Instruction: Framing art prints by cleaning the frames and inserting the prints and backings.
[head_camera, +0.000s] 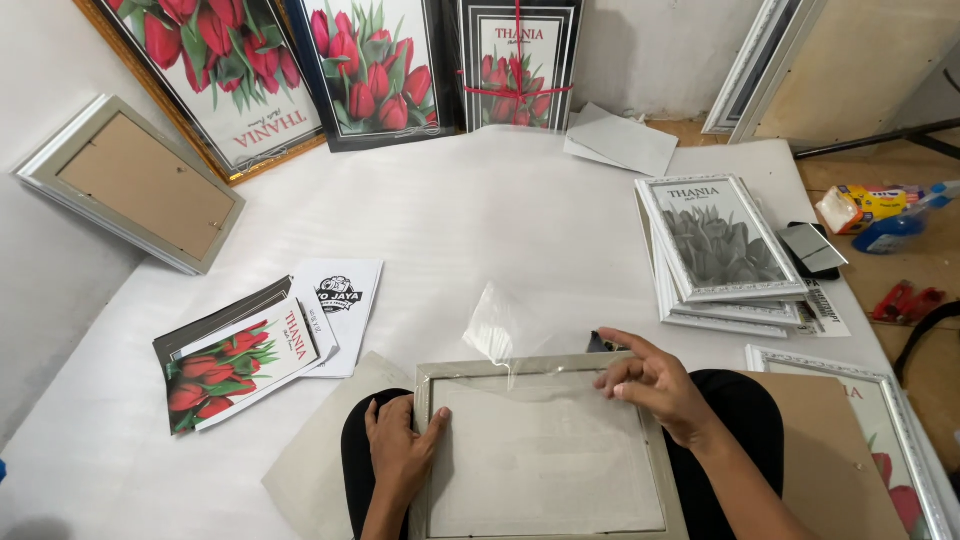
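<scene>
A silver-grey picture frame (545, 450) lies flat across the person's lap, at the bottom middle of the view, resting on dark trousers. Its long axis runs away from the person, roughly up and down in the picture, with the short top edge farthest from the body. The moulding is narrow and matt, and the pane inside looks pale and smooth.

The left hand (400, 450) lies at the frame's left side, palm down, with the thumb pressed on the left rail and the fingers (378, 420) spread loosely beside it; it steadies the frame rather than clasping it. The right hand (655, 385) sits at the upper right corner, fingers bent and pinched on the edge of a thin clear plastic film (500, 325), which rises crumpled and glossy from the top rail.

Under the frame and legs are a grey cardboard sheet (320, 450) on the left and a brown backing board (830, 450) on the right. All rest on a white foam-covered floor mat (480, 220). To the left lies a small stack of red tulip prints (240, 365); to the right, well apart, a pile of white ornate frames (720, 245). Three framed tulip pictures (370, 70) lean against the wall behind, and a frame showing its brown back (135, 180) leans at the left.
</scene>
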